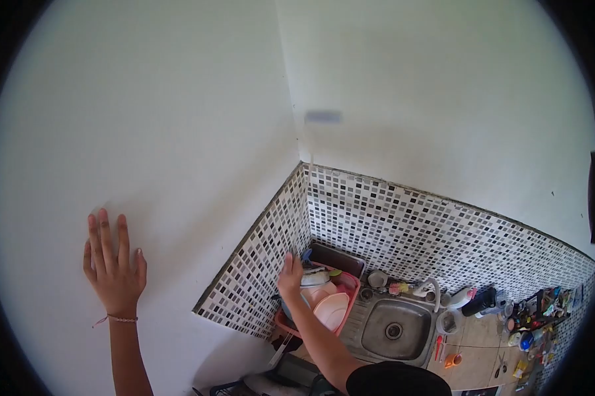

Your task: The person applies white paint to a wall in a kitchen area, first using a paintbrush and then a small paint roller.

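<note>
My left hand [114,267] lies flat against the white wall [178,132] at the left, fingers spread, with a thin bracelet at the wrist. My right hand [289,277] is raised over the dish basket [348,315], its fingers closed. A motion-blurred paint roller [324,117] with a blue-grey head shows high up, just right of the wall corner. Its thin pale rod runs down towards my right hand; the part near the grip is too faint to follow.
Black, grey and white mosaic tiles [403,211] cover the lower walls. Below are a steel sink [393,329] with a curved faucet [435,290], scissors [501,365], an orange cup [452,360] and a cluttered rack [542,313]. Dark items stand at the bottom.
</note>
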### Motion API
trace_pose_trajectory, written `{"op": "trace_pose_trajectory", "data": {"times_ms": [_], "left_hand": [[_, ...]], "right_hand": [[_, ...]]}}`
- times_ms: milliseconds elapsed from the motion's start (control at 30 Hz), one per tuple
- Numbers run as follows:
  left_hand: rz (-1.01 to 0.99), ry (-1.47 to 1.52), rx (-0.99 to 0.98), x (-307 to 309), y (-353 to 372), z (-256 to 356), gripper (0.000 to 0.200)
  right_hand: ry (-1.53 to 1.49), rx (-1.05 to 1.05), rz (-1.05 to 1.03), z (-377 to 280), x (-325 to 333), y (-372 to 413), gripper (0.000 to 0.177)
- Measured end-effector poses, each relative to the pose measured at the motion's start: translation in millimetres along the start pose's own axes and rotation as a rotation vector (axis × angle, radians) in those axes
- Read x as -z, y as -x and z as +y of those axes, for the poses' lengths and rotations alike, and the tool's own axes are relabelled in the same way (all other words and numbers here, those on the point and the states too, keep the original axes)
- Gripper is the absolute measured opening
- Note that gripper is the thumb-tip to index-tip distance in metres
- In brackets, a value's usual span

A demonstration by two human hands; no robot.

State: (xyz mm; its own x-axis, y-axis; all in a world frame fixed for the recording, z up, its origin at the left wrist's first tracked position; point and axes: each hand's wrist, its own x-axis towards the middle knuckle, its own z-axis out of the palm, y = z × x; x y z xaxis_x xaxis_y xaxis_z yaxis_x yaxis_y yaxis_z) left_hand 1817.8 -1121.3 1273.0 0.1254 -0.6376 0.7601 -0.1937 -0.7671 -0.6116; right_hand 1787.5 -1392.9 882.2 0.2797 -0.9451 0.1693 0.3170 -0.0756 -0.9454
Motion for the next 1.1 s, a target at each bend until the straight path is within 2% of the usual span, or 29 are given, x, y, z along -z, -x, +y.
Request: {"op": "trace_pose_trajectory", "data": {"times_ms": [67, 133, 233, 267, 367, 467, 533, 633, 700, 767, 833, 867, 933, 1067, 1100], "left_hand": [[0.006, -0.006, 0.007, -1.2, 2.0, 1.4, 0.059], [0.009, -0.024, 0.010, -2.9, -0.3, -1.2, 0.059], [-0.004, -0.029, 0.011, -1.8, 2.0, 2.1, 0.059], [-0.007, -0.032, 0.011, -1.7, 2.4, 2.4, 0.058], [0.007, -0.047, 0.010, -3.7, 0.0, 0.8, 0.057], [0.021, -0.061, 0.000, -3.9, 3.0, -0.5, 0.057], [0.031, -0.063, 0.000, -6.3, 1.5, 0.0, 0.057], [0.020, -0.058, 0.017, -6.5, 3.0, 1.4, 0.056], [0.016, -0.060, 0.019, -4.8, 2.7, -0.4, 0.056], [0.012, -0.069, 0.014, -3.3, 3.4, -1.8, 0.056], [0.017, -0.070, 0.015, -4.0, 1.8, 0.3, 0.057], [0.017, -0.072, 0.015, -4.7, 2.5, 0.0, 0.057], [0.019, -0.074, 0.012, -4.3, 3.2, 0.0, 0.057], [0.025, -0.072, 0.004, -5.8, 2.9, -1.2, 0.058], [0.026, -0.069, 0.007, -6.3, 3.1, -0.4, 0.058]], "right_hand": [[0.045, 0.049, 0.023, 42.1, 23.9, 32.7, 0.036], [0.010, 0.015, 0.040, 48.2, 22.1, 45.4, 0.037], [-0.065, -0.099, 0.051, 8.7, 5.2, 55.3, 0.038], [-0.090, -0.081, 0.040, -8.1, -10.6, 45.4, 0.039], [-0.264, -0.213, -0.048, -93.1, -44.5, 8.3, 0.040], [-0.371, -0.276, -0.092, -157.0, -48.7, -18.5, 0.039], [-0.306, -0.246, -0.090, -101.8, -37.1, -12.8, 0.038], [-0.086, -0.223, -0.014, 3.0, 2.6, 43.1, 0.043], [0.066, -0.202, 0.027, 24.6, 9.4, 54.6, 0.045], [0.128, -0.312, -0.011, -2.4, 26.8, 66.3, 0.046], [0.065, -0.201, 0.027, -3.0, 5.0, 52.7, 0.044], [0.003, -0.075, 0.049, -17.2, -13.7, 37.4, 0.043], [-0.139, -0.039, -0.003, -49.3, -39.6, 6.9, 0.041], [-0.245, -0.232, -0.123, -106.5, -54.8, -21.0, 0.040], [-0.176, -0.174, -0.090, -100.2, -49.4, -14.3, 0.041]]}}
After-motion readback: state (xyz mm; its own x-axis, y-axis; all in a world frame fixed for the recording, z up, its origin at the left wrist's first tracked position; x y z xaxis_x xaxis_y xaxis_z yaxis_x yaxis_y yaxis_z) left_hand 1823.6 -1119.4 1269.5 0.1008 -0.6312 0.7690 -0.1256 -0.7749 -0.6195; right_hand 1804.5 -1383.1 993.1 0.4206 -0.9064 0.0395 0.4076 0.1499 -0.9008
